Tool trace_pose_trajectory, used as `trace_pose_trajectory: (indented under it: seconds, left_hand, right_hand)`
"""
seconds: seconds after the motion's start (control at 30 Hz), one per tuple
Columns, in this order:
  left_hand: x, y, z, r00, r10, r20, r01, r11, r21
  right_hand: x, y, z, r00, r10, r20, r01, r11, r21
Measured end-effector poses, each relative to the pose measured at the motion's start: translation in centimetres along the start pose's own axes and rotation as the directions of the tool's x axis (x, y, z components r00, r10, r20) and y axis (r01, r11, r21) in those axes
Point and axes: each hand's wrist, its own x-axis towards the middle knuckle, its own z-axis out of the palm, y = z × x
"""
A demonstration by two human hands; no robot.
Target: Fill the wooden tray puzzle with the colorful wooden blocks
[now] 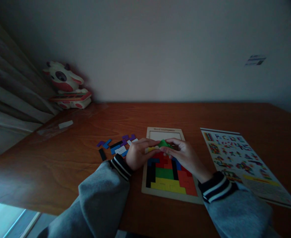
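Note:
Both my hands meet over a wooden puzzle board (145, 190), a green puzzle piece (163, 143) between their fingertips. My left hand (140, 152) comes in from the left with its fingers closed on the piece's near left side. From the right, my right hand (185, 155) pinches the same piece between thumb and fingers. Below the hands, the lower part of the board is filled with flat yellow, green, red, black and blue pieces. A pale unfilled area (161, 135) shows at the board's top. My fingers hide part of the green piece and the board's middle.
Loose purple, blue, black and white pieces (120, 150) lie left of the board. A printed pattern sheet (234, 155) lies on the right of the brown table (86, 175). At the back left stands a cow-shaped toy keyboard (71, 96) beside a curtain (14, 79).

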Motion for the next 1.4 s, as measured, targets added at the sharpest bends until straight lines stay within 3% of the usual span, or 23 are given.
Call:
trace_pose_trajectory:
  seconds: [0.1, 0.23, 0.37, 0.47, 0.63, 0.83, 1.03, 1.4]
  left_hand:
    - [0.2, -0.4, 0.3, 0.98, -0.195, -0.037, 0.18, 0.952, -0.246]
    - [0.4, -1.1, 0.5, 0.913, -0.403, -0.058, 0.332, 0.82, -0.466]
    - [0.6, -1.4, 0.4, 0.895, -0.446, -0.017, 0.403, 0.823, -0.4]
    - [0.7, -1.6, 0.5, 0.908, -0.418, 0.023, 0.411, 0.879, -0.242]
    - [1.1, -2.0, 0.6, 0.955, -0.263, 0.139, 0.246, 0.96, 0.131]
    - [1.2, -2.5, 0.7, 0.98, -0.077, 0.184, 0.026, 0.965, 0.262]
    - [0.9, -1.7, 0.4, 0.943, 0.074, 0.326, -0.173, 0.943, 0.286]
    - [0.7, -1.6, 0.4, 0.919, 0.15, 0.366, -0.24, 0.947, 0.214]
  right_hand:
    - [0.1, -0.2, -0.5, 0.999, 0.025, 0.026, -0.027, 0.998, 0.06]
    - [0.2, 0.3, -1.0, 0.998, 0.052, -0.023, -0.05, 0.995, 0.084]
    - [0.6, 1.3, -1.4, 0.981, -0.021, -0.194, 0.01, 0.998, -0.062]
    - [0.9, 1.7, -1.6, 0.974, -0.079, -0.21, 0.037, 0.98, -0.196]
    - [1.4, 1.9, -1.7, 0.978, -0.078, -0.194, 0.021, 0.96, -0.278]
    - [1.9, 2.3, -1.5, 0.981, -0.153, -0.122, 0.099, 0.925, -0.368]
    - [2.2, 2.8, -1.9, 0.966, -0.253, -0.045, 0.2, 0.852, -0.483]
    - [2.6, 3.5, -2.6, 0.963, -0.266, 0.038, 0.238, 0.78, -0.58]
